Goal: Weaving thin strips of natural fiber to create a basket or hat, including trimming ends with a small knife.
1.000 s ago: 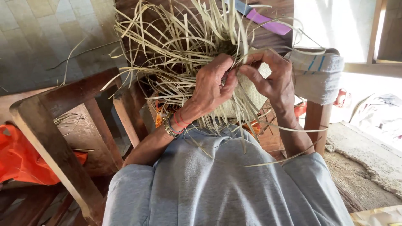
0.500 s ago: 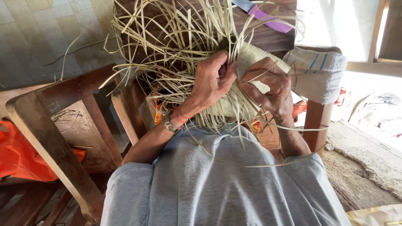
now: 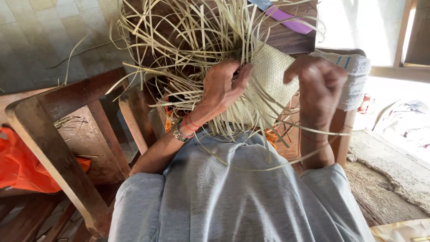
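Note:
A half-woven panel of pale straw (image 3: 272, 74) rests in my lap, with a thick spray of loose straw strips (image 3: 188, 40) fanning up and left from it. My left hand (image 3: 224, 87) presses on the panel's left edge, thumb and fingers pinched on the strips where the weave ends. My right hand (image 3: 320, 85) hovers just right of the panel with its fingers curled downward. Whether a strip sits between those fingers is hidden. More thin strips hang down over my grey shirt (image 3: 233, 192).
A wooden chair arm (image 3: 58, 134) runs along my left, with an orange plastic bag (image 3: 20, 166) beyond it. A purple-handled knife (image 3: 289, 21) lies on a dark wooden table (image 3: 291, 42) ahead. A white cloth with blue stripes (image 3: 358, 74) drapes the right chair arm.
My right hand has lifted off the woven panel and moved right, uncovering more of the weave. My left hand stays pinched at the panel's edge.

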